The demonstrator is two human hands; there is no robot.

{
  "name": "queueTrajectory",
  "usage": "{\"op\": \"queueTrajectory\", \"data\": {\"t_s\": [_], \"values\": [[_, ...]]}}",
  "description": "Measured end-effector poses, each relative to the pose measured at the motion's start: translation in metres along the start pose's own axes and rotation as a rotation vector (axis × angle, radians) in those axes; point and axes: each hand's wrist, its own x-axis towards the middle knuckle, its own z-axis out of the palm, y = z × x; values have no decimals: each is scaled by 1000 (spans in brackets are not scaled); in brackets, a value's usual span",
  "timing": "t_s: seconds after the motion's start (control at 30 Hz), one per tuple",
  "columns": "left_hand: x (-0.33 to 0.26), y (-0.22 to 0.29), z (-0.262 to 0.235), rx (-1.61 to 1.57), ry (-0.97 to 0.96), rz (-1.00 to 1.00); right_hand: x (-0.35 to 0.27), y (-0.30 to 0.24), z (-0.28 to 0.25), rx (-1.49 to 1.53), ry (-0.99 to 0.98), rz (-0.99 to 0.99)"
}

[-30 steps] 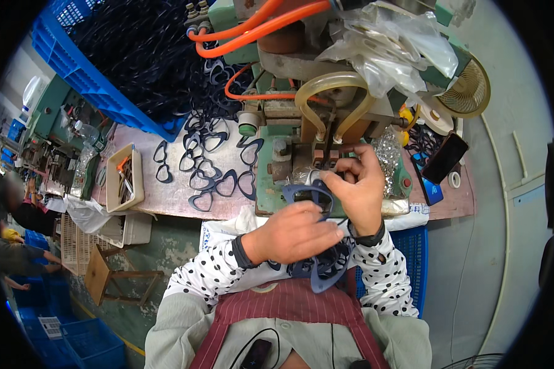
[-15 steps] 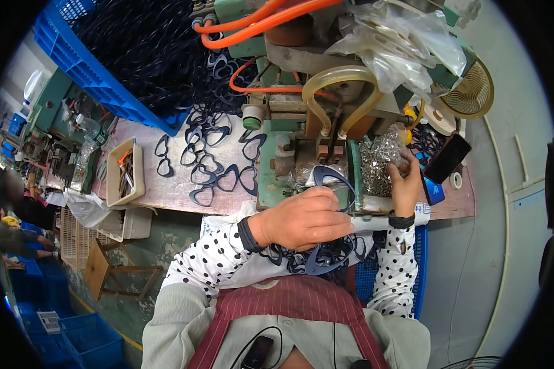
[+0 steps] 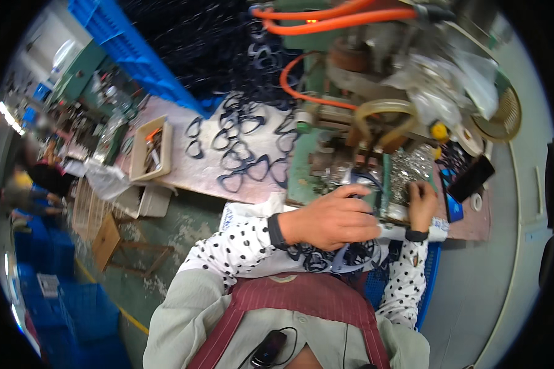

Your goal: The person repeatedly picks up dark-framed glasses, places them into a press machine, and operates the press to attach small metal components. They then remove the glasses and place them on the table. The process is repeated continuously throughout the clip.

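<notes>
My left hand (image 3: 332,218) is closed around the middle of a dark blue eyeglass frame (image 3: 349,265). One rim of it shows above the fingers by the machine, the other below them over my lap. My right hand (image 3: 422,208) is at the near right edge of a tray of small shiny metal parts (image 3: 406,167). Its fingers are curled with the tips drawn together; whatever is between them is too small and blurred to name. Just ahead of the left hand stands a green bench machine (image 3: 303,184) with a looped yellowish hose (image 3: 385,109).
More eyeglass frames (image 3: 234,157) lie on the table left of the machine. Behind them is a blue crate (image 3: 144,58) of dark frames. A cream tool box (image 3: 166,161) sits at the table's left edge. A phone (image 3: 471,178) stands on the right. Several frames rest in my lap.
The whole view has shifted, with the scene now further right and blurred. My right hand has drawn slightly nearer from the metal parts, its fingers more curled. The left hand keeps the eyeglass frame.
</notes>
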Motion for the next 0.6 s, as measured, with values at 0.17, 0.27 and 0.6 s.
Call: {"op": "queueTrajectory", "data": {"t_s": [0.17, 0.27, 0.6], "values": [[-31, 1, -18, 199, 131, -121, -6, 15, 2, 31, 47, 22], [-85, -29, -40, 570, 258, -393, -5, 25, 8, 96, 94, -20], [-199, -93, -122, 1068, -201, -1503, -10, 26, 10, 231, 128, 95]]}}
